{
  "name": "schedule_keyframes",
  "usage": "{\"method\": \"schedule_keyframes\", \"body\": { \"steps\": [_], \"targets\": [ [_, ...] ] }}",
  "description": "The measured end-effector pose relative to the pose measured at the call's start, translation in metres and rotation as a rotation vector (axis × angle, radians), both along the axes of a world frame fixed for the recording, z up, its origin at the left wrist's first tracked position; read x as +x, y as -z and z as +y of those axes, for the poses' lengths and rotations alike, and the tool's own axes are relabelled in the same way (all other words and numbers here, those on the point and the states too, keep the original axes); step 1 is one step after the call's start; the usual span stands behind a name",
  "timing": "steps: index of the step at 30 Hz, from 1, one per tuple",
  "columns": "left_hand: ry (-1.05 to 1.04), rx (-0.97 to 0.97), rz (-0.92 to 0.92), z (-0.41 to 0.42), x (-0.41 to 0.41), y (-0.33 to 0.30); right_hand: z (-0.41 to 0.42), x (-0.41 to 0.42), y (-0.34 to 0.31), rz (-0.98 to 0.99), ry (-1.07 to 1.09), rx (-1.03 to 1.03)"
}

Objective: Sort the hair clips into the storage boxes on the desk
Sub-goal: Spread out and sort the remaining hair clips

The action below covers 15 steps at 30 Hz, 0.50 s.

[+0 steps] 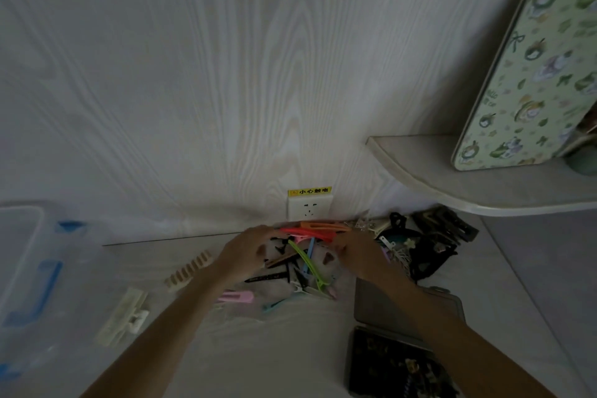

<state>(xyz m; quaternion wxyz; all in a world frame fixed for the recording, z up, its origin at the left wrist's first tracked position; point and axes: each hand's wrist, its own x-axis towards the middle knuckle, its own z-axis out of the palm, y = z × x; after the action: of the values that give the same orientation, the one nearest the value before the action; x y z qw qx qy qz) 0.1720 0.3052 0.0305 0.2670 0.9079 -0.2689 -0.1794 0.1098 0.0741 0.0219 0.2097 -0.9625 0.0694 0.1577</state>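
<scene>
Both hands reach into a loose heap of hair clips (pixel 303 263) lying on the desk (pixel 258 359) just below a wall socket (pixel 309 207). The left hand (pixel 248 255) curls its fingers at the heap's left edge, and the right hand (pixel 358 257) closes in from the right near a long red clip (pixel 307 233) and an orange clip (pixel 324 225); whether either hand has actually pinched a clip cannot be told in this dim view. The clips look like thin plastic and metal: light, stiff, smooth, and probably apt to tangle or slide under a fingertip. Each long duckbill, such as the green clip (pixel 305 260), is likely best taken by its flat sides near the hinge, not by the springy tip. A clear storage box (pixel 22 268) with blue latches sits far left, well apart; a darker case (pixel 403 342) lies open near the right forearm.
</scene>
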Motion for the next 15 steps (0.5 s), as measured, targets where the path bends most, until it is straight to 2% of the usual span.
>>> {"method": "schedule_keyframes", "body": {
  "steps": [3, 6, 10, 13, 15],
  "targets": [
    [0.195, 0.097, -0.093, -0.021, -0.013, 0.011, 0.014, -0.002, 0.018, -0.022, -0.06, -0.003],
    [0.192, 0.174, -0.171, -0.011, -0.015, 0.021, 0.019, -0.004, 0.029, -0.037, -0.01, -0.002],
    [0.235, 0.295, -0.181, 0.022, -0.009, 0.021, 0.012, -0.002, 0.029, -0.016, 0.046, 0.092],
    [0.196, 0.329, -0.158, 0.038, -0.005, 0.018, 0.012, 0.004, 0.019, 0.038, 0.143, 0.252],
    [0.178, 0.365, -0.122, 0.043, -0.001, 0.018, 0.02, 0.007, 0.005, 0.108, 0.28, 0.53]
  ]
}}
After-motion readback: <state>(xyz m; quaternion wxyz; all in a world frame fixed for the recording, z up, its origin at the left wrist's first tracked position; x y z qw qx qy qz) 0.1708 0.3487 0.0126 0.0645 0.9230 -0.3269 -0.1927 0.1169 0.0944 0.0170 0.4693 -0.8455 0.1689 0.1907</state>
